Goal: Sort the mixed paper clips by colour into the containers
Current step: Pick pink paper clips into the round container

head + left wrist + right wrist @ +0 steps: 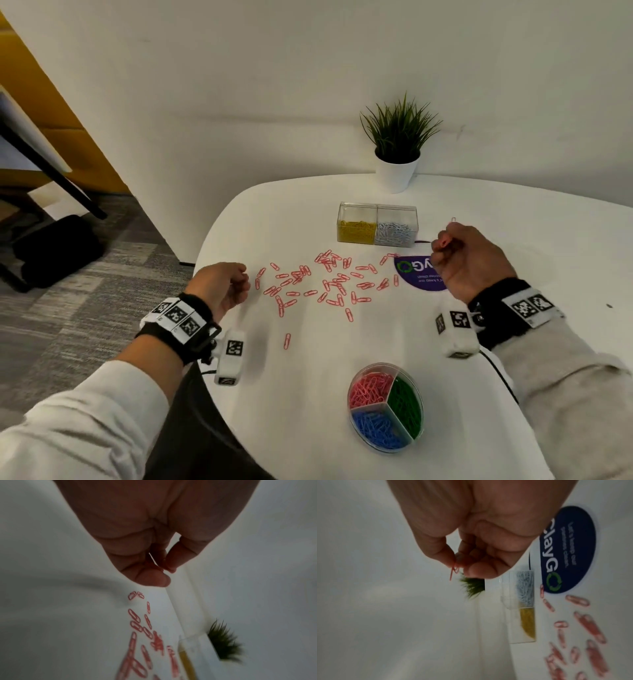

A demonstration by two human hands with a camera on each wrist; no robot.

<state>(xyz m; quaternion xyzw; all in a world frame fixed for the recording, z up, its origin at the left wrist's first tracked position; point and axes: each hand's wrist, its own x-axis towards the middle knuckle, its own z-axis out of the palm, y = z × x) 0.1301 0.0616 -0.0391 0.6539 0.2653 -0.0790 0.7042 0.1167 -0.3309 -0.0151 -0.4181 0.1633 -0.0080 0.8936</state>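
Note:
Several pink paper clips (329,281) lie scattered across the middle of the white table (308,359). At the left end of the scatter, just above the table, my left hand (245,279) is curled, with thumb and fingers pinching pink clips (155,564). My right hand (442,246) is raised at the right end and pinches pink clips (453,570) that dangle from its fingertips. A clear two-part box (376,224) at the back holds yellow and white clips. A round three-part tub (385,407) at the front holds pink, green and blue clips.
A potted plant (397,147) stands behind the box by the wall. Under my right hand a round purple sticker (418,274) is stuck to the table. One pink clip (287,341) lies apart, nearer the front. The table edge curves away on the left.

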